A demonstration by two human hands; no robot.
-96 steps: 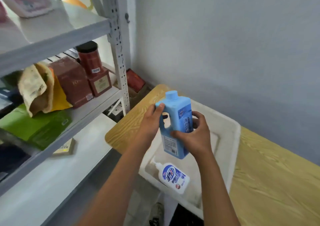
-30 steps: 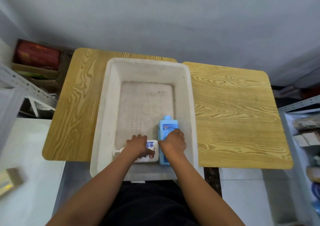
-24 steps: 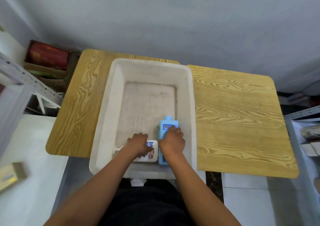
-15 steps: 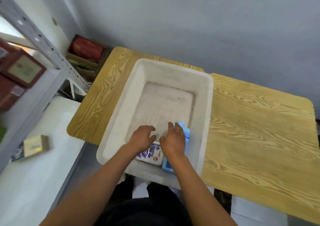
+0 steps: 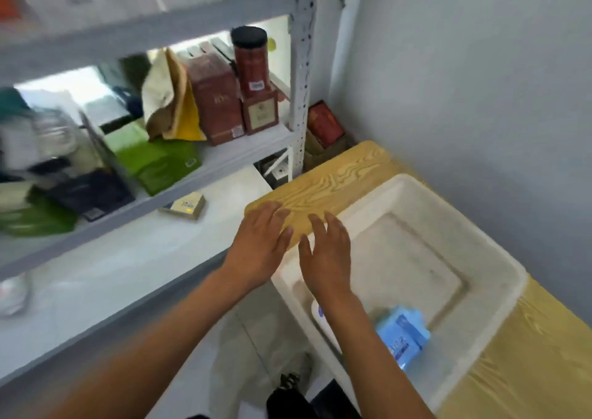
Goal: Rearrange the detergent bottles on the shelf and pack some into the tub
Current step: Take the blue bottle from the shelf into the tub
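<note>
A white tub (image 5: 499, 268) sits on a wooden table (image 5: 323, 187) at the right. Inside it, near my side, lies a blue detergent bottle (image 5: 402, 335). Beside it a white bottle (image 5: 317, 314) shows only as a sliver under my right forearm. My left hand (image 5: 259, 242) hovers over the table's near corner with straight fingers and holds nothing. My right hand (image 5: 326, 255) is over the tub's left rim, fingers spread, also empty. A grey metal shelf (image 5: 224, 155) stands to the left.
The shelf's middle level holds brown boxes (image 5: 217, 101), a red canister (image 5: 251, 59), green packs (image 5: 157, 159) and a cloth bag (image 5: 166, 98). A small box (image 5: 187, 205) lies on the lower white shelf board. The grey wall runs behind the table.
Both hands have let go of the two bottles in the tub and lifted up and left. My view has swung left from the tub toward the shelf.
</note>
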